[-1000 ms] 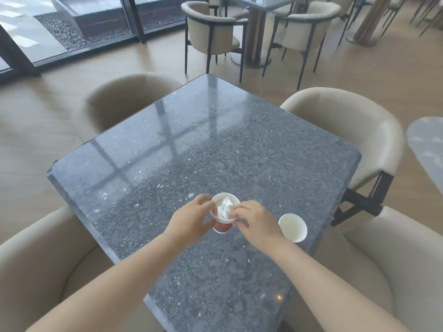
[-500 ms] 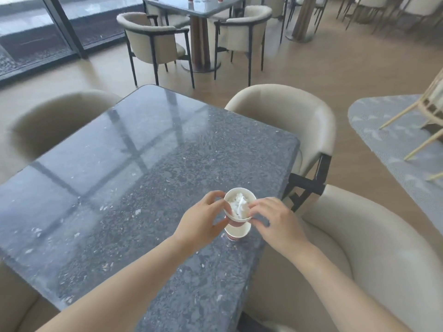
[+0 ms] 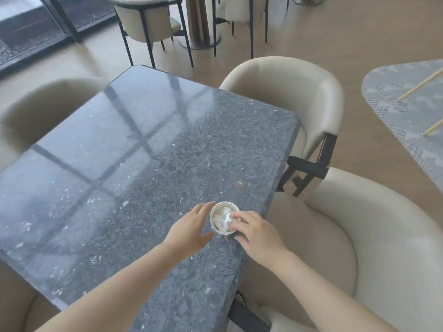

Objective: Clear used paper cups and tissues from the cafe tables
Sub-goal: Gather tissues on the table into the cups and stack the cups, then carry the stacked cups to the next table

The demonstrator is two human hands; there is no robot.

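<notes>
A paper cup (image 3: pixel 214 220) with tissue (image 3: pixel 221 215) inside is gripped by the right hand (image 3: pixel 257 232) near the counter's (image 3: pixel 143 152) right edge, lower middle. The left hand (image 3: pixel 189 230) is open beside it.

A: What does the person wear on the arms?
B: Only bare forearms show, from the frame's lower edge to the wrists.
A: And the hands?
B: The left hand (image 3: pixel 189 232) and right hand (image 3: pixel 257 232) are bare too.
</notes>
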